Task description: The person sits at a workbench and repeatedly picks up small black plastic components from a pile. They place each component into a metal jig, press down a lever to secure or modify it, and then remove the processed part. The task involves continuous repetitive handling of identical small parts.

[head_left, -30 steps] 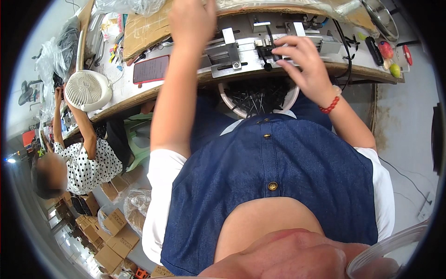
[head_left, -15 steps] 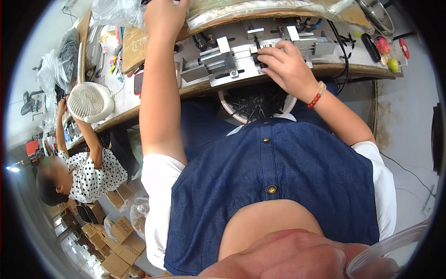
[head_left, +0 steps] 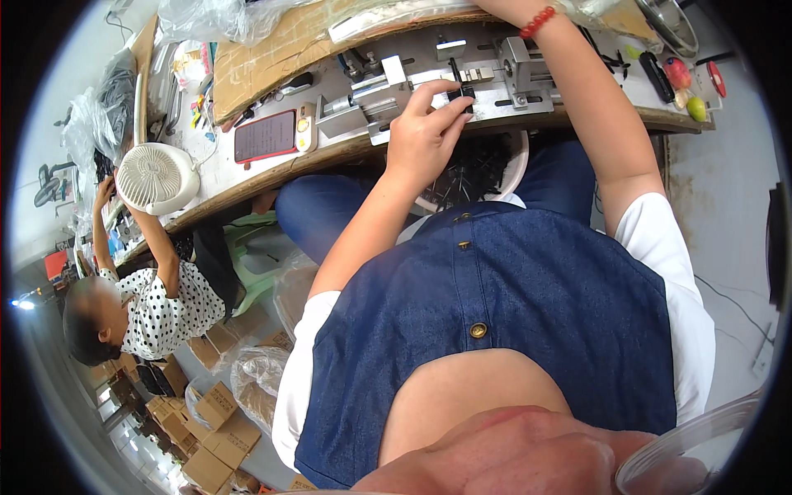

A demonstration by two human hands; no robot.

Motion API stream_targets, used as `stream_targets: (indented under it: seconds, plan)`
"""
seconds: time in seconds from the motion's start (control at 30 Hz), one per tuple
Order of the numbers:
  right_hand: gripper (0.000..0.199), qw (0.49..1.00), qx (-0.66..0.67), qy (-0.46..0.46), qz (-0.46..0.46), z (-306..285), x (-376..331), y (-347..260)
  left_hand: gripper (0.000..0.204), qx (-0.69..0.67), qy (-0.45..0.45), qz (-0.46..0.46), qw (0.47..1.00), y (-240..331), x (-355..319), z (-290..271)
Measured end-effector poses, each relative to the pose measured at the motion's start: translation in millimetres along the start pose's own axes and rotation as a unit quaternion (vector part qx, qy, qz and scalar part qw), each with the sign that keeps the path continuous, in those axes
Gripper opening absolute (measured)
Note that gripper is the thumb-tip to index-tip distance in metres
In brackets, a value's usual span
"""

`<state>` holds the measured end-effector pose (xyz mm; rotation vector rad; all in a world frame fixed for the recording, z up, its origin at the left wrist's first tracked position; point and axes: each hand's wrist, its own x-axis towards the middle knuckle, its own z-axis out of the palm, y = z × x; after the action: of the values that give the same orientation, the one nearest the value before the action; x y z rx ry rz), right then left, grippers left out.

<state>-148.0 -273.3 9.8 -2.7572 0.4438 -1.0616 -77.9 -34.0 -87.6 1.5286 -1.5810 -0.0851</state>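
Note:
My left hand (head_left: 422, 136) is at the middle of the metal fixture, thumb and forefinger pinched on a small black plastic part (head_left: 467, 96) with a thin upright stem. The part sits at the fixture's centre, between the left metal clamp block (head_left: 375, 97) and the right clamp block (head_left: 521, 73). A pale metal stop (head_left: 451, 51) stands just behind it. My right hand (head_left: 510, 8) reaches over the right side to the far edge of the view. Its fingers are cut off by the frame, so what it touches is hidden.
Below the bench edge, a round pale basket (head_left: 518, 169) holds many black pieces. A red-edged phone (head_left: 266, 137), a white fan (head_left: 157, 178) and cardboard (head_left: 272, 66) lie to the left. A black-handled tool (head_left: 657, 81) and a green fruit (head_left: 697, 109) are right. A co-worker (head_left: 165, 309) sits far left.
My left hand has come back from the far left to the fixture's centre and pinches the black part. My right hand has left the fixture and stretched away to the far edge.

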Motion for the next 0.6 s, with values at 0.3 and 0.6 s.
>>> stream_targets:
  seconds: [0.3,0.6]
  plan:
    - [0.022,0.891,0.418,0.037,0.172,-38,-65,-58,0.024,0.033,-0.010,-0.013,0.999,8,1,1]
    - [0.020,0.991,0.122,-0.039,0.040,-35,-154,-94,0.021,0.176,0.114,0.097,0.973,-33,132,-80]
